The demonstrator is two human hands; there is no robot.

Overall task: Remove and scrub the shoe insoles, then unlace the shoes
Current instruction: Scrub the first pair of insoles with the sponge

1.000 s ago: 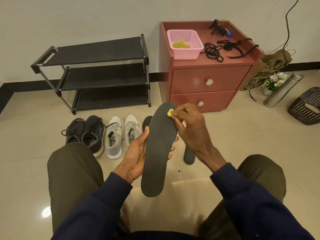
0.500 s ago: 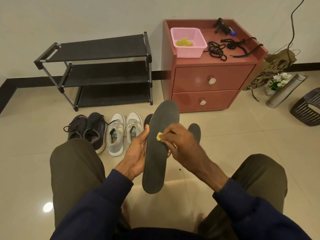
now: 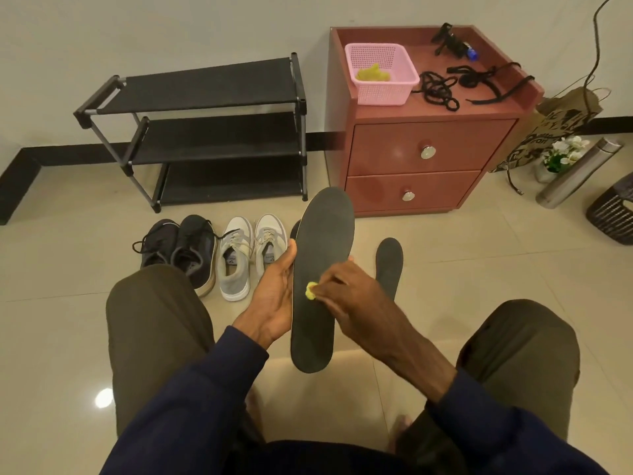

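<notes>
**Scrubbing of a removed insole, seated position.** The left hand [image 3: 274,296] grasps the insole [image 3: 322,234] along its left edge, thumb on the front face and fingers wrapped behind. It holds the insole nearly upright above the floor, between the knees. The right hand [image 3: 349,296] pinches a small yellow scrub pad [image 3: 311,291] and presses it against the insole's middle.

*Hazards.* The insole appears thin and flexible, and it is supported on one side only. Firm pressure would probably bow or twist it out of the grip and drop it onto the glossy floor tiles [image 3: 479,255]. The pad is small enough to slip from the fingertips. The unsupported near end is likely to flex away and be cleaned poorly.

*Materials and form.* The insole is matte, dark grey and flat, with a broad rounded far end, a narrower near end and a pale rim along its left edge. The pad looks crumpled and fibrous.

A second insole [image 3: 388,265] lies flat on the floor just right of the hands. To the left stand the black shoes [image 3: 185,248] and the white shoes [image 3: 246,255], both pairs laced. On the far reddish cabinet [image 3: 428,156], loose black laces [image 3: 438,90] lie beside a perforated pink basket [image 3: 383,92].
</notes>
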